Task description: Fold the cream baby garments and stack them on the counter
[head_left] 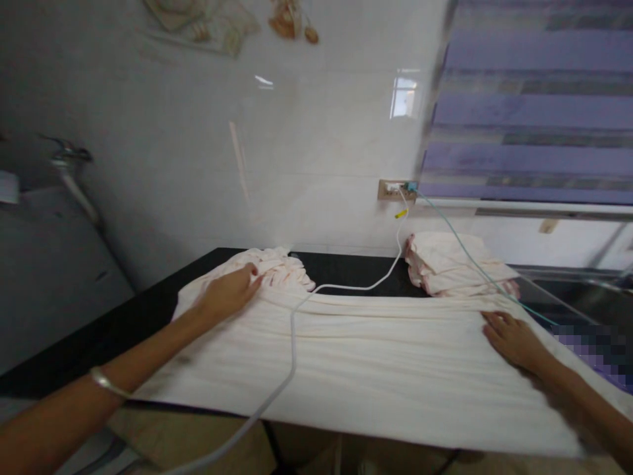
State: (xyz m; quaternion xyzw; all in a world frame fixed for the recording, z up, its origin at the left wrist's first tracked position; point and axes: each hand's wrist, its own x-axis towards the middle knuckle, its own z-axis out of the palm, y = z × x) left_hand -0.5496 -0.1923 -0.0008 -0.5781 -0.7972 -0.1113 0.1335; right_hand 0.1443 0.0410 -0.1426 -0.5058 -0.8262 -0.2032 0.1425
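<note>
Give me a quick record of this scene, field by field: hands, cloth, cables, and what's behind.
left hand: flat on the bunched end of the cloth
right hand: flat on the cloth's other end
cloth: pale, pleated, spread across the black counter, front edge overhanging
white cable: runs from the wall socket across the cloth and off the front
folded pile: behind the cloth, a thin green cable across it
wrist: bangle on left

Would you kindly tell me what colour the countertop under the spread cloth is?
The countertop is black, seen best in the head view, beyond the pale pink cloth.
</note>
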